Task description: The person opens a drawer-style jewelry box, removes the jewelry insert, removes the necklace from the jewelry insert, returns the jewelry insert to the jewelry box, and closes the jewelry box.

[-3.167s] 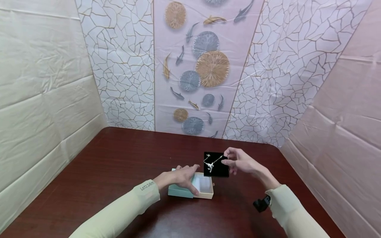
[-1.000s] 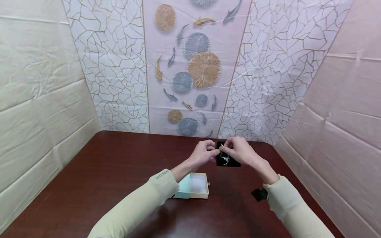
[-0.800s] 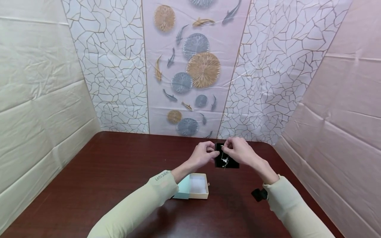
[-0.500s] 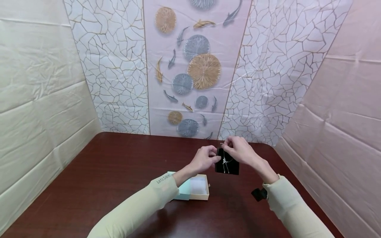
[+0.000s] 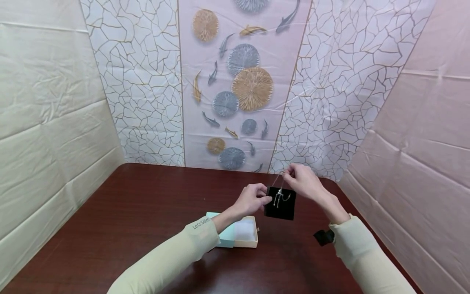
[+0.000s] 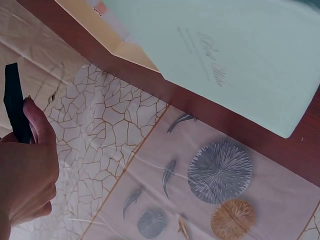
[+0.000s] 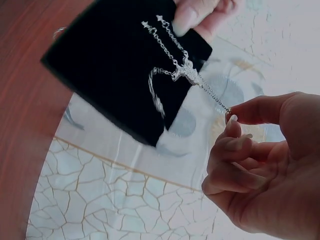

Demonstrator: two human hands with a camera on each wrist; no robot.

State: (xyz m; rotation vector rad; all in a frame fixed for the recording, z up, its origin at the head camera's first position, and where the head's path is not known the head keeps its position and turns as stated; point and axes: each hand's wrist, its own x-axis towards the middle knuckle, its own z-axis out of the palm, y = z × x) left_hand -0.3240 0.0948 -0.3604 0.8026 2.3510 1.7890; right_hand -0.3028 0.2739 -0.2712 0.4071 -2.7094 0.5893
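Observation:
In the head view my left hand grips the left edge of a square black jewelry pad, held up above the table. Thumb and index finger of my right hand pinch a silver necklace by its chain, above the pad's upper edge. The right wrist view shows the chain taut from these fingertips to a sparkling pendant; two strands with small star ends hang against the pad, and a loose loop lies beside them. Seen edge-on in the left wrist view, the pad stands in my left hand.
Below my left forearm, on the dark red-brown table, lies a pale teal box sleeve with its cream drawer slid part-way out to the right. White padding lines the drawer. Patterned cloth hangs behind the table.
My left hand has left the box and taken the pad from my right hand. My right hand now pinches the chain and has pulled it up, drawing the pendant higher on the pad.

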